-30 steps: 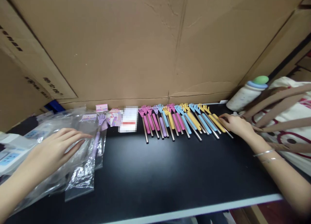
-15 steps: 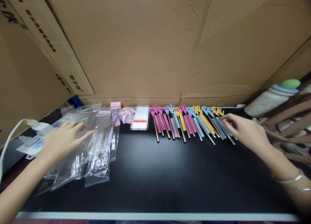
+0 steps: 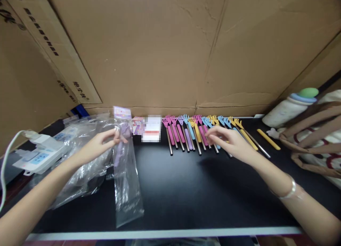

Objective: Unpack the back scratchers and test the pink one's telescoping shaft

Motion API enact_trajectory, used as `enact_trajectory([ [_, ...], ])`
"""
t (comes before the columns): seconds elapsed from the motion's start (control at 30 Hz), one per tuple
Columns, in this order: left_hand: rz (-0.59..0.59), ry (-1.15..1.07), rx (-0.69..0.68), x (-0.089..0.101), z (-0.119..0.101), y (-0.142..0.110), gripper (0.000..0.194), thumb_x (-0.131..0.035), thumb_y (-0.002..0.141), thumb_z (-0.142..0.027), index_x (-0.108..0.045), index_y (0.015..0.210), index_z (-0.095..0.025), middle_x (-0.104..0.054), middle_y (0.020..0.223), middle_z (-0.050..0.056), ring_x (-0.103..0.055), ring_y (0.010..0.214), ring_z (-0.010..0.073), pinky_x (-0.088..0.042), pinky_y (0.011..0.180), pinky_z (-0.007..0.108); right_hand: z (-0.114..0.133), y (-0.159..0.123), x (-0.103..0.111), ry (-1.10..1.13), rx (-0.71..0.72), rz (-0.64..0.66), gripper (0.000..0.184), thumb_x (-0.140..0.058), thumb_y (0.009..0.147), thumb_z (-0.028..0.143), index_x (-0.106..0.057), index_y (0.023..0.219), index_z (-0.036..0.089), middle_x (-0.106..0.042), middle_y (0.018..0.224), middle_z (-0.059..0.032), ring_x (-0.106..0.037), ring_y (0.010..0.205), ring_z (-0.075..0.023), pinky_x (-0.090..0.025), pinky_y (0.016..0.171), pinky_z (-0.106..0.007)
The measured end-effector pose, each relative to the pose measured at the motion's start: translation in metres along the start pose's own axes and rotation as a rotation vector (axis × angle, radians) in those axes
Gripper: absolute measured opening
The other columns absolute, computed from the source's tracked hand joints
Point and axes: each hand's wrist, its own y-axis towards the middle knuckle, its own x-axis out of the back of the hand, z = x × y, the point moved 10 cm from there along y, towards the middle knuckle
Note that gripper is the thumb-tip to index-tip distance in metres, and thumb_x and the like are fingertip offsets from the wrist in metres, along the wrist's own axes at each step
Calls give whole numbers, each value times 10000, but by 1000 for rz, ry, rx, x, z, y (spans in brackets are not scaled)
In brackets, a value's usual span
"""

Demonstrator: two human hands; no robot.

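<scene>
My left hand (image 3: 99, 145) pinches the top of a clear plastic bag (image 3: 125, 175) with a purple back scratcher inside, and holds it raised so it hangs over the black table (image 3: 186, 199). My right hand (image 3: 231, 143) hovers over a row of hand-shaped back scratchers (image 3: 191, 132) in pink, purple, blue and yellow, lying side by side at the back of the table. Its fingers are loosely curled, with the fingertips above the blue and pink ones; I see nothing held in them. One yellow scratcher (image 3: 268, 139) lies apart at the right.
A pile of empty clear bags (image 3: 80, 167) lies at the left, beside a white power strip (image 3: 42, 153) with its cable. Cardboard boxes (image 3: 170, 50) wall in the back. A white bottle (image 3: 290, 107) and a tote bag (image 3: 317, 139) sit at the right.
My left hand has picked one bagged purple scratcher off the pile and lifted it toward the middle. My right hand has slid left along the row, from the yellow end to the blue and pink ones.
</scene>
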Motion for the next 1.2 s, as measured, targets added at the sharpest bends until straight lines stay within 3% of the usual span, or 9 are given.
enact_trajectory([
  [0.17, 304, -305, -58, -55, -77, -3, 103, -398, 817, -225, -370, 720, -202, -634, 740, -26, -588, 714, 140, -422, 659, 245, 50, 30, -56, 237, 180, 244, 407, -547, 831, 393, -476, 1185, 207, -546, 1228, -88, -514, 1136, -186, -447, 906, -337],
  [0.23, 380, -314, -105, -74, -101, -5, 116, -418, 791, -208, -359, 692, -198, -597, 682, -49, -560, 658, 121, -393, 623, 226, 59, 37, -73, 309, 202, 328, 460, -581, 811, 368, -443, 1214, 195, -539, 1226, -91, -516, 1119, -172, -442, 910, -325],
  [0.33, 432, -255, -155, -90, -118, -6, 116, -464, 775, -221, -400, 684, -192, -565, 646, -62, -524, 606, 109, -365, 595, 221, 62, 41, -90, 420, 178, 413, 341, -559, 828, 349, -497, 1105, 161, -613, 1005, -62, -585, 900, -138, -474, 783, -284],
  [0.43, 395, -218, -164, -92, -119, 0, 66, -505, 808, -270, -490, 812, -206, -620, 775, -47, -573, 715, 131, -390, 668, 241, 60, 42, -97, 363, 181, 358, 193, -567, 818, 322, -556, 907, 152, -599, 825, -20, -562, 758, -119, -450, 700, -262],
  [0.57, 301, -221, -128, -91, -113, 11, 193, -528, 846, -373, -504, 981, -237, -658, 928, -26, -609, 839, 152, -411, 737, 265, 62, 35, -108, 309, 206, 299, 119, -584, 794, 269, -532, 798, 162, -566, 740, 10, -527, 700, -109, -402, 640, -236],
  [0.8, 235, -173, -68, -101, -101, 14, 192, -452, 885, -388, -506, 819, -216, -638, 768, -46, -580, 681, 127, -369, 615, 226, 60, 36, -115, 307, 209, 249, 187, -618, 724, 182, -436, 766, 186, -459, 691, 51, -432, 640, -86, -335, 584, -213],
  [0.97, 226, -184, 76, -111, -77, 13, 188, -425, 873, -377, -465, 779, -219, -648, 733, -59, -573, 635, 129, -336, 590, 224, 62, 37, -100, 315, 259, 117, 129, -586, 784, 203, -459, 781, 185, -495, 741, 24, -447, 668, -97, -361, 614, -236],
  [1.07, 207, -205, 112, -113, -69, 14, 207, -425, 865, -383, -448, 748, -213, -639, 709, -56, -570, 629, 134, -337, 591, 227, 67, 36, -100, 308, 290, 167, 91, -522, 859, 255, -530, 830, 169, -544, 791, -8, -488, 715, -111, -389, 657, -257],
  [1.2, 167, -279, 110, -110, -68, 14, 223, -424, 867, -388, -444, 736, -209, -613, 686, -40, -562, 629, 137, -360, 582, 222, 67, 37, -101, 327, 327, 210, 254, -389, 934, 263, -616, 890, 156, -525, 875, -42, -515, 811, -122, -423, 729, -279],
])
